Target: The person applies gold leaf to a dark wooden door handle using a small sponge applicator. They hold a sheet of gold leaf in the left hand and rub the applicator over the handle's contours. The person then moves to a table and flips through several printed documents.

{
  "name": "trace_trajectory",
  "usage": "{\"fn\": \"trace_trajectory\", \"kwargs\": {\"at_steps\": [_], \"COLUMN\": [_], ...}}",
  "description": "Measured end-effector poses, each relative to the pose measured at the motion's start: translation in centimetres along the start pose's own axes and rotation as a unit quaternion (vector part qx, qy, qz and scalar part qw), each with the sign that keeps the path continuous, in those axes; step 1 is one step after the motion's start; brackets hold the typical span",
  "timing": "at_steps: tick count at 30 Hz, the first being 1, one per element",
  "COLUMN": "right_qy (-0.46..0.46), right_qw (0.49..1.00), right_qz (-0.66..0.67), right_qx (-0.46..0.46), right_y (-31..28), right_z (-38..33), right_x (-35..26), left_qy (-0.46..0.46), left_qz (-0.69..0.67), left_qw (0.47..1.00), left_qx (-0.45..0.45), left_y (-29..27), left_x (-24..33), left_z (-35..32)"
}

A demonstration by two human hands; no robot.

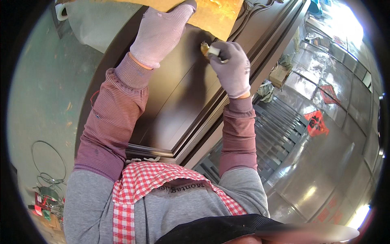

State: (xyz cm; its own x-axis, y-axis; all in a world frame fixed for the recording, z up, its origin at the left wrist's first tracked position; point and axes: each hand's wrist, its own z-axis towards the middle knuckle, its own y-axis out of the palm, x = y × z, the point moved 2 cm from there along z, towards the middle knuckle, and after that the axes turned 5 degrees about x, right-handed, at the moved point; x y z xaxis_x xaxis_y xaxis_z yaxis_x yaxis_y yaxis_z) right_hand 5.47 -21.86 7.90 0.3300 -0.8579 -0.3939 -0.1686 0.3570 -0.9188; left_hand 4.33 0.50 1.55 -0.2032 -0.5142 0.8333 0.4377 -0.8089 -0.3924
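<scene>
While the left hand (164, 34) grips the edge of a gold-smeared sheet (217, 18) up top, thumb over its face (the other fingers are tucked out of sight, so I can't tell exactly how they sit), the right hand (232, 69) pinches a small brush (204, 49). Its golden tip points up and left, just below the sheet's lower edge. Both hands wear pale gloves. Behind them is a dark brown panel (174, 97) with stepped molding (180, 146), and the brush sits in front of it; can't tell if the bristles touch. Looped cable (63, 164) lies on the greenish floor (40, 101), way off left.
</scene>
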Motion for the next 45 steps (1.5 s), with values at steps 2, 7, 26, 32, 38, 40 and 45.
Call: {"fn": "trace_trajectory", "kwargs": {"at_steps": [2, 7, 26, 32, 38, 40, 45], "right_qy": [-0.009, 0.012, 0.021, -0.025, 0.017, -0.011, -0.036], "right_qw": [0.999, 0.997, 0.989, 0.986, 0.983, 0.981, 0.982], "right_qz": [-0.04, -0.071, -0.031, -0.051, -0.083, -0.066, -0.075], "right_qx": [0.023, 0.014, 0.144, 0.155, 0.164, 0.184, 0.168], "right_y": [0.3, 0.4, 0.9, 3.8, 3.0, 3.4, 3.6], "right_z": [0.2, 0.5, -4.0, -5.4, -6.3, -6.1, -5.6], "right_x": [0.6, 0.8, 2.0, 1.1, 2.7, 2.3, 1.7], "left_qy": [-0.016, -0.187, -0.248, -0.1, -0.002, -0.168, -0.039], "left_qz": [-0.019, -0.246, -0.239, -0.129, 0.002, -0.211, -0.056], "left_qw": [1.0, 0.951, 0.939, 0.987, 1.0, 0.962, 0.997], "left_qx": [-0.003, 0.028, 0.0, 0.01, -0.012, 0.051, 0.029], "left_y": [0.1, 0.7, 0.3, 0.6, 0.5, 1.0, 0.4], "left_x": [-0.1, -0.1, 0.2, -0.1, -0.3, 0.4, -0.2], "left_z": [-0.1, 0.0, -0.2, -0.7, -0.7, -0.5, -0.4]}}
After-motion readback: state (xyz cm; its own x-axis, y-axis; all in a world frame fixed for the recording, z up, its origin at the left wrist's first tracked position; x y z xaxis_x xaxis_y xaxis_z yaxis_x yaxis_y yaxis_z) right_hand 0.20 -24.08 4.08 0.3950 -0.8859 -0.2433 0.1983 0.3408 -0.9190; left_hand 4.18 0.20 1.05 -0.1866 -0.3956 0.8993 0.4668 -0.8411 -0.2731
